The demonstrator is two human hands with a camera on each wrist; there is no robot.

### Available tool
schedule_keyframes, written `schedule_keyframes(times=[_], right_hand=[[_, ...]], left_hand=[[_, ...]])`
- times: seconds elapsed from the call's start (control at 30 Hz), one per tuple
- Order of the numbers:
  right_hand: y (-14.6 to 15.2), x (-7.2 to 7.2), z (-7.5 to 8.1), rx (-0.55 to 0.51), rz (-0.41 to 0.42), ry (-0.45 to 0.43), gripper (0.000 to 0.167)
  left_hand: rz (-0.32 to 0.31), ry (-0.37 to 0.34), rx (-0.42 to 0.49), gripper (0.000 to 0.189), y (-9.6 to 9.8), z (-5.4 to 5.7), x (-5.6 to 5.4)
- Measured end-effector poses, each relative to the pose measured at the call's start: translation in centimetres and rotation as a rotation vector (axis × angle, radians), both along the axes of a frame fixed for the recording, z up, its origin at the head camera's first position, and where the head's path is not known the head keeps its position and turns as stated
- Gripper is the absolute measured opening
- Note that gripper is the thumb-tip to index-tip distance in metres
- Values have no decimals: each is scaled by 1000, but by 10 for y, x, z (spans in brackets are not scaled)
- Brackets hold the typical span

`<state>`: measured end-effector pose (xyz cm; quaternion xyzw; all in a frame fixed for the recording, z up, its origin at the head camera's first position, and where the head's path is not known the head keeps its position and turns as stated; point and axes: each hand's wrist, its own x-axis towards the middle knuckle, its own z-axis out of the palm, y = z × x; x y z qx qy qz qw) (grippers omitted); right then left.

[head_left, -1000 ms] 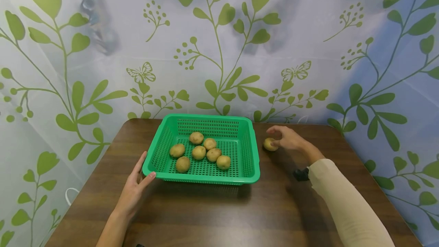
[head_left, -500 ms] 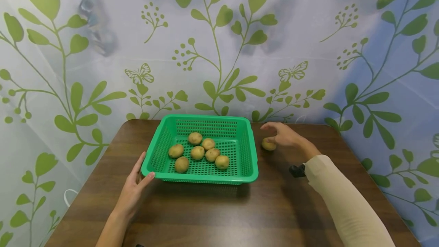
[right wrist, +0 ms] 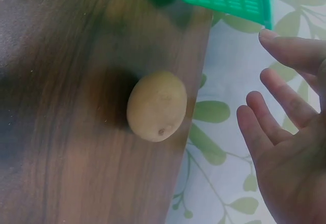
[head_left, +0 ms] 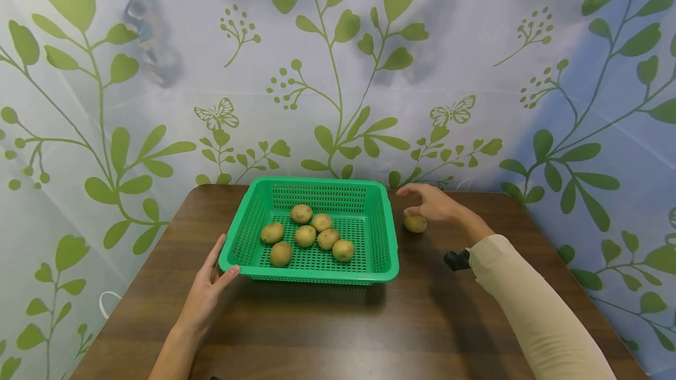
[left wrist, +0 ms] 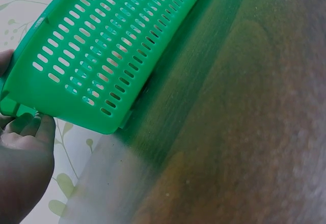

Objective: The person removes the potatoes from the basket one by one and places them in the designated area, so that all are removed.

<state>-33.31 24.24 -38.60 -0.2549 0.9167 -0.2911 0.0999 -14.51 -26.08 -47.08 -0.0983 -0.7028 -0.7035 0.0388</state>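
Observation:
A green plastic basket (head_left: pixel 311 275) with slotted sides stands on the table, and several potatoes (head_left: pixel 306 236) lie spread on its floor. My left hand (head_left: pixel 202 293) grips the basket's front left corner, thumb on the rim and fingers round the outside. To the basket's right, a single potato (head_left: pixel 415 224) lies on the wood. Over and just behind it hovers my right hand (head_left: pixel 434 203), fingers apart and loosely bent, holding nothing. In the right wrist view the potato (right wrist: pixel 157 107) is fully visible, with a gap between it and the fingers.
The brown wooden table (head_left: pixel 327 333) ends at a curtain (head_left: pixel 338 75) with green leaves, close behind the basket. A small black device (head_left: pixel 456 260) sits under my right wrist. A white loop (head_left: pixel 108 302) shows past the table's left edge.
My right hand has moved a little left and away from me, its fingers now farther past the potato beside the basket. The left hand, basket and potatoes stay in place.

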Motion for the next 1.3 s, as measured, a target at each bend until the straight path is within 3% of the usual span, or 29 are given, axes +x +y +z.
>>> schedule_keyframes(times=[0.17, 0.67, 1.3], right_hand=[[-6, -2, 5, -2, 23, 30, 46], [-31, 1, 28, 26, 71, 15, 49], [-68, 2, 32, 36, 200, -24, 44]], left_hand=[[-4, 0, 9, 76, 1, -1, 0], [-14, 8, 23, 76, -1, -3, -2], [-2, -4, 16, 76, -1, 0, -2]])
